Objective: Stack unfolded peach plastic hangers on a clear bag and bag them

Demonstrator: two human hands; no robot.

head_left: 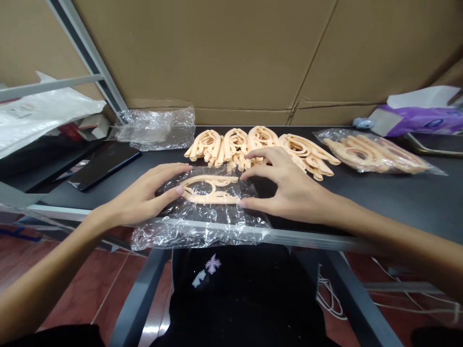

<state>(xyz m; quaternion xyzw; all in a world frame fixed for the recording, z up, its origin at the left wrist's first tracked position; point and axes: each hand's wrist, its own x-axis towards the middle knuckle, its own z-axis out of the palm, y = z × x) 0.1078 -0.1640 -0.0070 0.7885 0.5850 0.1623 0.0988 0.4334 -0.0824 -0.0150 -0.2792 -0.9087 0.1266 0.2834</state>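
Observation:
A cream-coloured folding hanger (213,197) lies inside or on a clear plastic bag (202,231) at the table's front edge; which of the two I cannot tell. My left hand (148,193) rests at the hanger's left end, thumb and fingers apart, touching the bag. At its right end, my right hand (285,185) has its thumb and fingertips spread around the two arm tips, touching them or the film. Behind the hands, several cream hangers (235,144) lie in a row of overlapping bundles.
A filled bag of hangers (376,152) lies on the right, near a purple tissue pack (415,120). Crumpled clear bags (159,127) and a dark phone (104,166) are on the left. A cardboard wall (217,58) stands behind the black table (405,193).

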